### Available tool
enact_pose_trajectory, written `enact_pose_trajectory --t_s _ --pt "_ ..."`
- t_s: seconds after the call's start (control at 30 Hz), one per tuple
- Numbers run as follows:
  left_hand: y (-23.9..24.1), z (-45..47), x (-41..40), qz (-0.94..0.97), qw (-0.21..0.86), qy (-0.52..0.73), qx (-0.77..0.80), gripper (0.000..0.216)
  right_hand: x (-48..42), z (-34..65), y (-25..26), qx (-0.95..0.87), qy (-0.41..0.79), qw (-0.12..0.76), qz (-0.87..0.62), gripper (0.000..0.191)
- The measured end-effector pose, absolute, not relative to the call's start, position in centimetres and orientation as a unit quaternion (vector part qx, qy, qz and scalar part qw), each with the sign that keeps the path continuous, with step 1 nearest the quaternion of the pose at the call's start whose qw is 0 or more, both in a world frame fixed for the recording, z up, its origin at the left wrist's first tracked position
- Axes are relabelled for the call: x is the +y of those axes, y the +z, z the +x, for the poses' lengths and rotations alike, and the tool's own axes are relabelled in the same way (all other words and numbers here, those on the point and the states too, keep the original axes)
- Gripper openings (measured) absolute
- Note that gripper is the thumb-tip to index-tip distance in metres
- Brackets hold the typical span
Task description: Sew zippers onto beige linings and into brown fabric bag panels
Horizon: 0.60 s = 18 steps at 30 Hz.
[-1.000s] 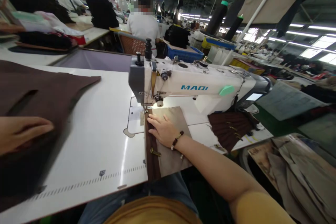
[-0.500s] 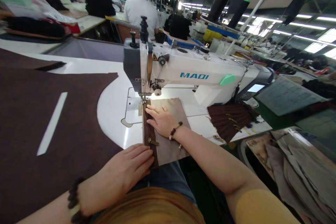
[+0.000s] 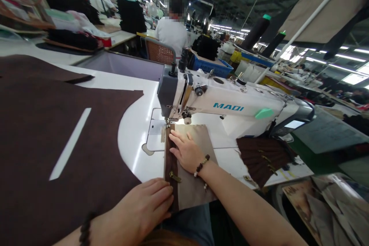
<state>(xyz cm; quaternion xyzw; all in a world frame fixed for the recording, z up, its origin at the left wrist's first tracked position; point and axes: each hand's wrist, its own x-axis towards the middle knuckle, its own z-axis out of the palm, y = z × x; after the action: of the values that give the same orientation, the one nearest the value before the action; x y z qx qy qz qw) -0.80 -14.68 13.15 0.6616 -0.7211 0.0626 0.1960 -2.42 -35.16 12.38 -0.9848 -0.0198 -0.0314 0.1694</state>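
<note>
A white sewing machine (image 3: 227,105) stands on the table, its presser foot (image 3: 167,123) down at the top end of a brown zipper (image 3: 169,161). The zipper lies along the left edge of a beige fabric panel (image 3: 193,194), with a brass zipper pull (image 3: 175,177) near the lower end. My right hand (image 3: 186,153) lies flat on panel and zipper just below the presser foot, fingers spread and holding nothing. Lower down, my left hand (image 3: 152,200) has its fingers closed together over the zipper's left edge; its thumb is hidden.
Large dark brown fabric (image 3: 95,142) covers the left tabletop, a white strip (image 3: 70,144) on it. More brown zippers (image 3: 265,157) are fanned out right of the machine. Folded fabric (image 3: 331,207) sits at lower right. A person in white (image 3: 171,34) sits beyond.
The whole view has shifted, so the machine and hands appear lower and further right. Both hands keep nearly the same places on the zipper and panel.
</note>
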Motion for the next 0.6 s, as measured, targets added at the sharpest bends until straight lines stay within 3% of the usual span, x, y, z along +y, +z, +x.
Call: enact_pose_trajectory --t_s 0.6 --pt "13.32 -0.69 -14.53 0.661 0.188 0.047 -0.725 0.016 -35.22 -2.41 12.72 -0.023 -0.023 0.170 -0.985 0.044"
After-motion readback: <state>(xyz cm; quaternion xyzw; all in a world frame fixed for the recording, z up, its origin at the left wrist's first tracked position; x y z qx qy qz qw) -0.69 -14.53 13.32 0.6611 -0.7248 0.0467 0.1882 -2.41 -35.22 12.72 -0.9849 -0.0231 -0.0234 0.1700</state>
